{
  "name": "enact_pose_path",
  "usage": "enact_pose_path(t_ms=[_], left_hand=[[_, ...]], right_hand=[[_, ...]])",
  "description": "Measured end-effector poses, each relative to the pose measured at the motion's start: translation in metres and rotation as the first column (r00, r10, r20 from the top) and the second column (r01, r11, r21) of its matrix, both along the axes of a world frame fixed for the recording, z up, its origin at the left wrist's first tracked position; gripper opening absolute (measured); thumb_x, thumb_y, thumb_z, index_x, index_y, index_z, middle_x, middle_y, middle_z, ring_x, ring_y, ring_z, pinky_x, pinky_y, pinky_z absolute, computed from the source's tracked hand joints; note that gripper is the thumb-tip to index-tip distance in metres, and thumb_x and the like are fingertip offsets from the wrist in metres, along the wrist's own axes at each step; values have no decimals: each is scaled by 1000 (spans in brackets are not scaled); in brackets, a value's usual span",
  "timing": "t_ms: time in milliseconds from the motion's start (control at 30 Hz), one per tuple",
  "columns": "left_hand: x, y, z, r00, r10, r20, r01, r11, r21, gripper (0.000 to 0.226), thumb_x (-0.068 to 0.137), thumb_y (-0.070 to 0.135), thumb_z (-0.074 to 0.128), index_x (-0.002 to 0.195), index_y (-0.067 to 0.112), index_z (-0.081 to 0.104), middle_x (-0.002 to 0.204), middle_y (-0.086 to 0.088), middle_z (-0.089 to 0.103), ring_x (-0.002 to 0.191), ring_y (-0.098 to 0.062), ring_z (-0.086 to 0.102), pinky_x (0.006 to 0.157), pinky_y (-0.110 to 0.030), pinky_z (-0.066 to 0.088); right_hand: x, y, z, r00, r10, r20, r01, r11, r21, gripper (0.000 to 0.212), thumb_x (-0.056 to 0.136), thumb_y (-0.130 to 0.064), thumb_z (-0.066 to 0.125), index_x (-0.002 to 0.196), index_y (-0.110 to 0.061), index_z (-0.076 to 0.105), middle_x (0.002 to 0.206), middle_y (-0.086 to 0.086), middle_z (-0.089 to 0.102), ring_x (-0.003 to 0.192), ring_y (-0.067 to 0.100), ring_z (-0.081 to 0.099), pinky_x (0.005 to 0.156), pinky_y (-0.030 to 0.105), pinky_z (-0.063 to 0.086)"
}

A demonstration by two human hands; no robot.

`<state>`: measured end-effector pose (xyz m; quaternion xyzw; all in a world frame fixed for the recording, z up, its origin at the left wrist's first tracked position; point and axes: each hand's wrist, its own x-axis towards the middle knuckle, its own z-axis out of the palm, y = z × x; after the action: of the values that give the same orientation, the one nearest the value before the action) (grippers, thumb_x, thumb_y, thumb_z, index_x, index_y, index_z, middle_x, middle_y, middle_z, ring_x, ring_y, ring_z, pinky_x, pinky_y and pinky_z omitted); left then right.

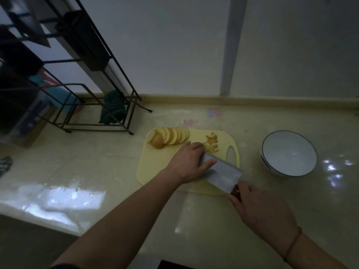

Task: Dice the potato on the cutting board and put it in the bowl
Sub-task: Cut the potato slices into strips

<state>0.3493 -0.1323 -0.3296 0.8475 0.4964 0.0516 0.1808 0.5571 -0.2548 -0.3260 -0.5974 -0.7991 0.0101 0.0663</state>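
While the right hand [258, 206] curls round the cleaver [223, 172] handle, left hand [189, 162] flat-fingered on potato [202, 145], thumb against the broad steel blade, yellow cutting board [155, 166].

On the counter [194, 220] the cutting board [155, 162] lies in the middle, the bowl [289, 153] to its right. Potato slices [172, 135] lie on the board's far left, cut pieces [212, 142] right of them. A rack [101, 105] stands behind, left.

The picture is dim and greenish, with soft detail throughout. Pale glare patches lie on the glossy tabletop [120, 171] at eight o'clock and small bright specks at three o'clock beside the bowl [289, 153]. The black rack [64, 78] at ten o'clock is underexposed. Wide-angle distortion bends lines toward the edges, and the corners darken.
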Motion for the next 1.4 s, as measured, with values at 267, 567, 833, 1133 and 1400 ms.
enact_pose_path(t_ms=[267, 567, 833, 1133, 1400], left_hand=[[-20, 3, 8, 830, 244, 502, -373, 911, 173, 30, 93, 28, 63, 113, 7, 70, 114, -4, 67, 109, -18, 59, 98, -24, 44], [-63, -2, -4, 702, 418, 576, -527, 849, 26, 18, 85, 20, 71, 102, 15, 69, 84, 9, 60, 77, 1, 54, 74, -13, 42], [-69, -13, -37, 967, 165, 193, -169, 986, 3, 58, 75, 46, 69, 123, 12, 67, 126, -6, 62, 117, -30, 55, 101, -45, 43], [-74, -14, -46, 970, 116, 214, -142, 984, 108, 56, 79, 50, 62, 119, 12, 69, 122, -3, 66, 109, -27, 58, 90, -42, 47], [-78, -15, -52, 945, 46, 325, -88, 989, 116, 50, 84, 36, 66, 121, 2, 66, 123, -13, 62, 113, -23, 52, 100, -32, 43]], right_hand=[[3, -1, 6, 999, -38, -10, 37, 996, -77, 50, 90, -52, 36, 83, -11, 63, 49, 3, 53, 30, 21, 45, 39, 22, 20], [-3, 6, 40, 525, -623, -580, 44, 701, -712, 53, 86, -62, 35, 83, -14, 58, 51, -2, 47, 41, 10, 39, 42, 26, 30], [-16, 13, 41, 215, -866, -451, -248, 398, -883, 52, 92, -52, 40, 95, -2, 53, 59, 10, 38, 42, 16, 25, 40, 20, 25], [-21, 10, 30, 173, -889, -424, -291, 366, -884, 53, 94, -51, 38, 97, 0, 51, 59, 10, 36, 41, 15, 24, 40, 18, 25], [-8, 13, 32, 109, -910, -400, -256, 363, -896, 52, 92, -52, 40, 97, -1, 51, 58, 9, 35, 38, 13, 22, 41, 16, 26]])
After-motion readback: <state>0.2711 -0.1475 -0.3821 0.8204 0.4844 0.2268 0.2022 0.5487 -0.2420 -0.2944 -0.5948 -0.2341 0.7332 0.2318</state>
